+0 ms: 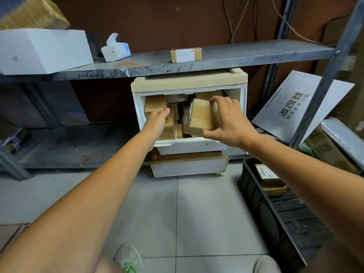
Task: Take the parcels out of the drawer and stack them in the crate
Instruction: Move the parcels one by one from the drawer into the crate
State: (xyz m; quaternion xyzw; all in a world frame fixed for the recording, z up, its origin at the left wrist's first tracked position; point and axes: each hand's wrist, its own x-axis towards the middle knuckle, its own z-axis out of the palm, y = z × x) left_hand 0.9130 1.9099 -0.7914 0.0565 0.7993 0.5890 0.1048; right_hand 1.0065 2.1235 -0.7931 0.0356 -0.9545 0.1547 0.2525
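Observation:
A white drawer point(189, 145) is pulled out of a small cabinet under the metal shelf and holds several brown cardboard parcels point(155, 104). My right hand point(229, 120) grips one taped brown parcel point(201, 115), tilted above the drawer's right side. My left hand point(157, 118) reaches into the left part of the drawer, fingers resting among the parcels there; I cannot tell whether it holds one. A black plastic crate point(254, 194) stands on the floor at the right, with two parcels point(268, 175) stacked in its far end.
A metal shelf point(236, 56) above the cabinet carries a small parcel point(186, 54), a tissue pack point(116, 50) and a white box point(43, 50). A grey printed board point(295, 107) leans at the right beside a shelf post. My shoes point(129, 259) are on the tiled floor.

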